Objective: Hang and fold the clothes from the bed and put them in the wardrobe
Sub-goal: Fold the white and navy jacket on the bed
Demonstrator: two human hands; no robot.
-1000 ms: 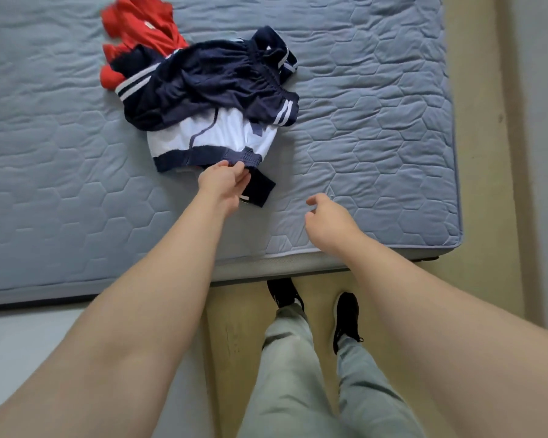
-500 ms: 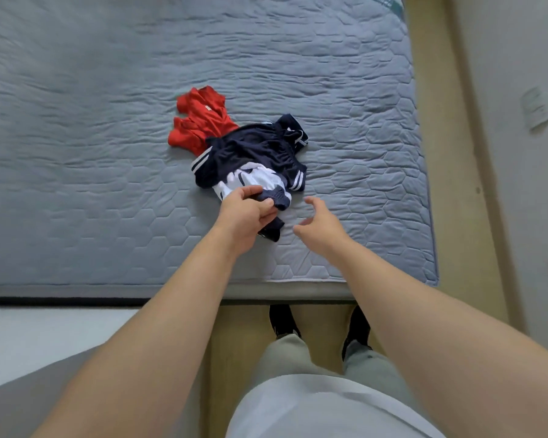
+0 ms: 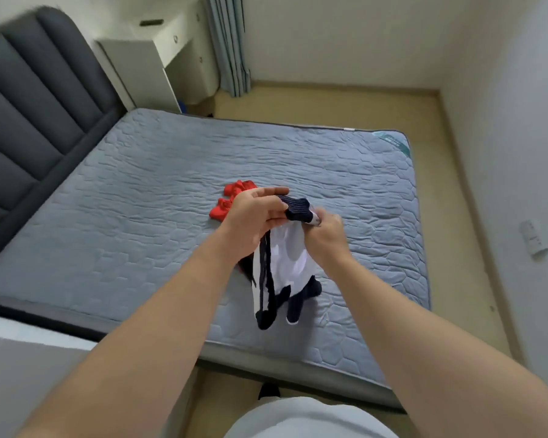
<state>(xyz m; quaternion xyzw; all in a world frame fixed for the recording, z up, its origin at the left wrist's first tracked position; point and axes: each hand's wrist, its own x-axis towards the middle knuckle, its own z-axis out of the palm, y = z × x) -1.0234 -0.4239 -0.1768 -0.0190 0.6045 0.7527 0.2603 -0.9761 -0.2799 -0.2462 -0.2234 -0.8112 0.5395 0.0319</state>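
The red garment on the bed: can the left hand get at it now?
Probably not yet: the left hand grips the navy and white garment, shared with the right hand. The red garment lies close behind it, uncovered where it shows.

The grey quilted bed (image 3: 140,216) bears a red garment (image 3: 231,199) near its middle, seemingly crumpled, partly hidden.

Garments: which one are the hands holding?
The white-and-navy garment, gripped at its ribbed navy band by the left hand and right hand and hanging; the red garment lies on the mattress behind them.
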